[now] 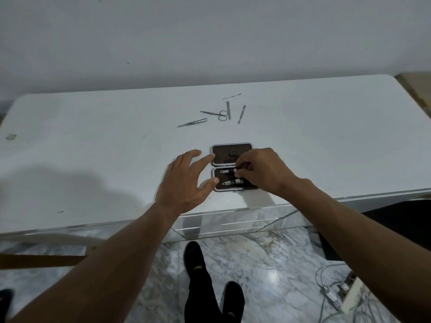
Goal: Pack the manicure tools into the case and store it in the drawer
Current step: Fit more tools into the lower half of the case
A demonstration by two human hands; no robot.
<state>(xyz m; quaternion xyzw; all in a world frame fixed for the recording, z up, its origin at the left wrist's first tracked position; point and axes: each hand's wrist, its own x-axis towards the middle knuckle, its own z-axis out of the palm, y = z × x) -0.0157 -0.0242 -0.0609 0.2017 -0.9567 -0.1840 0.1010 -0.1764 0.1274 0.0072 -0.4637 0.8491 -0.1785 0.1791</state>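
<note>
Head view: left hand [184, 183], fingers spread, steadies the open case [233, 157] lying between both hands, while the right hand [261, 171] pinches a clipper [227, 170] into its strap. Tweezers [192, 122] and scissors [217, 114] lie beyond the hands on the bench [93, 136], probably next to be fetched.

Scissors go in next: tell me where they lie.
Head view: the scissors lie on the table beyond the open case, between the tweezers at left and the file at right.

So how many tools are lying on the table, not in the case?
5: tweezers on the left, scissors next, a file by the scissors' rings, a flat stick on the right, a thin pick farthest back. Others may be hidden from view.
</note>
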